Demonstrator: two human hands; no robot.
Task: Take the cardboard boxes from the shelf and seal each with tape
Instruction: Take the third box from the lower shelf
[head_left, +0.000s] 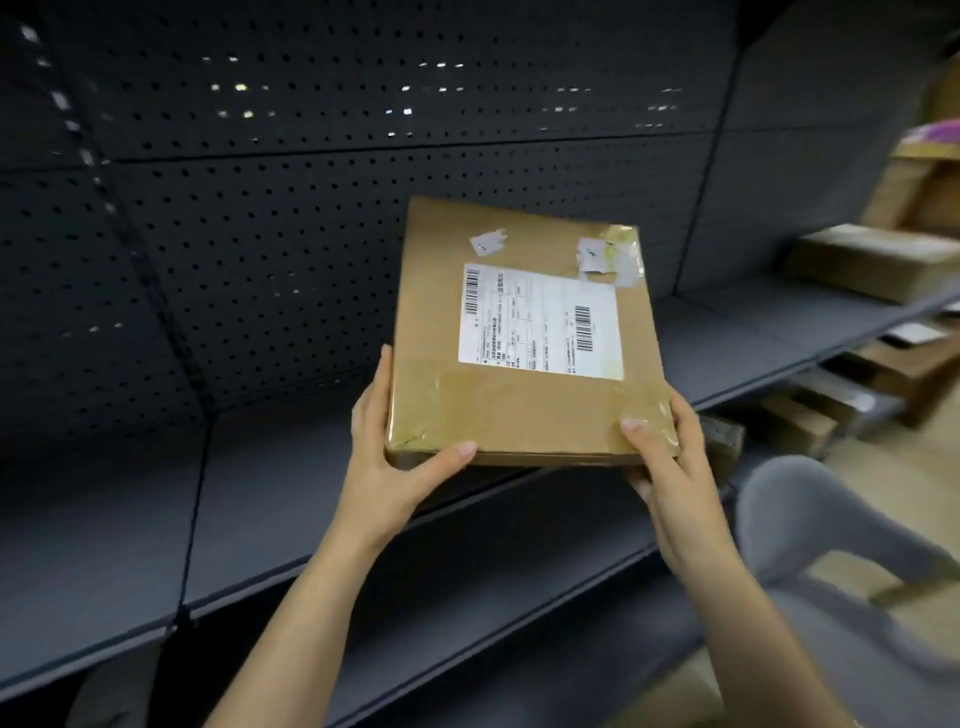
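Dark pegboard shelf (260, 493); frame centre, cardboard box (519, 415), left hand (395, 457) and right hand (667, 467) gripping its near corners.

- A stockroom or parcel store.
- Dark metal shelving (363, 499) with perforated back panels (291, 244).
- Brown cardboard boxes (862, 262) on shelves; one bears a shipping label (540, 319).

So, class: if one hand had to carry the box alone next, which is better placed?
Probably the right hand: its fingers reach under the cardboard box, thumb on top. The left hand clasps its corner sideways.
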